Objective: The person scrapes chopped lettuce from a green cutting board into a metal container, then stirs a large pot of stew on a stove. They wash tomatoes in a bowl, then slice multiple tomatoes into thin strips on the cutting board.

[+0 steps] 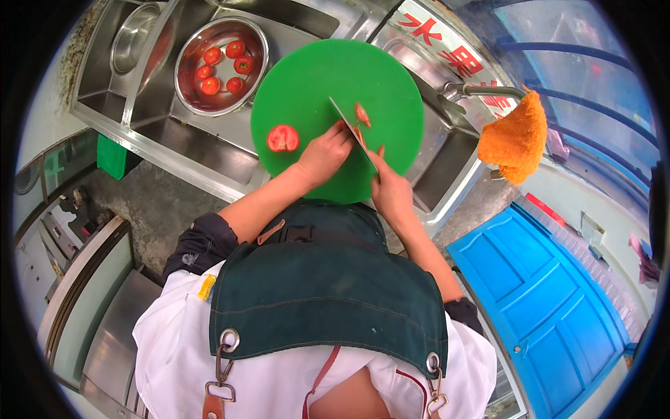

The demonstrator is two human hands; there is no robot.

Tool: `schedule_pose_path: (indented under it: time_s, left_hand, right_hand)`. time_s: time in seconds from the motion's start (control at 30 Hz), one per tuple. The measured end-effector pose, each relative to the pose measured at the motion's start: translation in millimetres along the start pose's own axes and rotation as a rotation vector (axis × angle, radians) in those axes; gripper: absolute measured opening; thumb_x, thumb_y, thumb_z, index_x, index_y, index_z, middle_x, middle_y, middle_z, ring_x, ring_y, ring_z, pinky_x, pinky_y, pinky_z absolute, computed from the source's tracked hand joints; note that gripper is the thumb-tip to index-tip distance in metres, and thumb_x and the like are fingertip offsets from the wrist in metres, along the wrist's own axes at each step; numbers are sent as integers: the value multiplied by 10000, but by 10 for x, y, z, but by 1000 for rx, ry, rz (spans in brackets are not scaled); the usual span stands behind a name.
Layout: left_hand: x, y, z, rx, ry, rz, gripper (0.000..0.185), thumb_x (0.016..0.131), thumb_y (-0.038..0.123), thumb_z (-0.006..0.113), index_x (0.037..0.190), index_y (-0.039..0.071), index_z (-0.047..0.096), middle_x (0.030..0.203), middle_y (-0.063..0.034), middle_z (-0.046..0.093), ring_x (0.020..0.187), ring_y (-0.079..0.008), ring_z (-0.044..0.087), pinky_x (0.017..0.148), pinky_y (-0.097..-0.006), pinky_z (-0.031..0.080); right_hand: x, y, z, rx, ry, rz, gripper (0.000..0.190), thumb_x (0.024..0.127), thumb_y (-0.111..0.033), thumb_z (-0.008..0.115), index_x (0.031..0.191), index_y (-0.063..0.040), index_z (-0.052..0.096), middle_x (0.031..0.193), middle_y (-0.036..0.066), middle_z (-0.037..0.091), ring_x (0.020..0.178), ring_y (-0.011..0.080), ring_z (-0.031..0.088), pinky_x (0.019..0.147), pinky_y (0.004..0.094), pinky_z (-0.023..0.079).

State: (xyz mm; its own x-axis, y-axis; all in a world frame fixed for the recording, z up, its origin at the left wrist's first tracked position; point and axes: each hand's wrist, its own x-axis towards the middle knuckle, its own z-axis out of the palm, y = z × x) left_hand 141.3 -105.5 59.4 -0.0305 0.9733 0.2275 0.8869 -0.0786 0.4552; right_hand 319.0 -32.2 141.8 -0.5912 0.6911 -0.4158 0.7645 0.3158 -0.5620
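A round green cutting board (314, 78) lies across the metal sink's front. My right hand (393, 189) grips a kitchen knife (346, 123), its blade slanting up and left across the board. Beside the blade's left face, my left hand (325, 156) curls its fingers over a piece of tomato, mostly hidden by the fingers and blade. To the left of that hand rests a tomato half (283, 139), cut face up. On the blade's right side lie a cut tomato slice (362, 114) and a smaller piece (381, 151) near my right fingers.
A metal basin (180, 73) holding several whole tomatoes (211, 86) stands in the sink (209, 149). Farther left is another metal bowl (135, 39). An orange cloth (515, 139) hangs over the faucet (487, 90) at right. Behind it, a panel (445, 47) bears red writing.
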Motion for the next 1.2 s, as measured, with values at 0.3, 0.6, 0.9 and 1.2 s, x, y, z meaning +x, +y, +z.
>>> schedule_pose_path:
  time_s: [0.3, 0.6, 0.9, 1.2]
  left_hand:
    - [-82, -26, 0, -78, -103, -34, 333, 820, 68, 587, 1141, 40, 672, 1182, -125, 662, 1160, -291, 618, 943, -358, 543]
    - [-249, -67, -60, -77, 58, 51, 264, 813, 96, 636, 1070, 52, 683, 1141, -100, 654, 1108, -278, 625, 916, -356, 544]
    - [-260, -108, -25, -116, 146, 3, 273, 790, 80, 634, 1056, 80, 697, 1089, -84, 665, 1051, -264, 634, 861, -348, 558]
    - [-329, -77, 83, -132, 171, -79, 230, 777, 74, 669, 1006, 65, 691, 1058, -85, 673, 1022, -259, 638, 837, -347, 557]
  right_hand:
    - [-300, 47, -214, -8, -88, 57, 461, 894, -91, 608, 1338, -214, 605, 964, 216, 697, 858, 414, 679, 756, 491, 549]
    - [117, 55, -49, 147, 28, -58, 486, 869, -54, 599, 1336, -185, 613, 846, 208, 681, 769, 403, 677, 714, 473, 546]
    - [-605, 154, -44, -54, 1, -90, 518, 879, -65, 615, 1380, -186, 566, 1149, 184, 682, 849, 392, 689, 735, 465, 568]
    - [54, -49, 123, 97, 17, -76, 484, 874, -61, 586, 1345, -171, 607, 972, 218, 691, 806, 412, 672, 708, 484, 551]
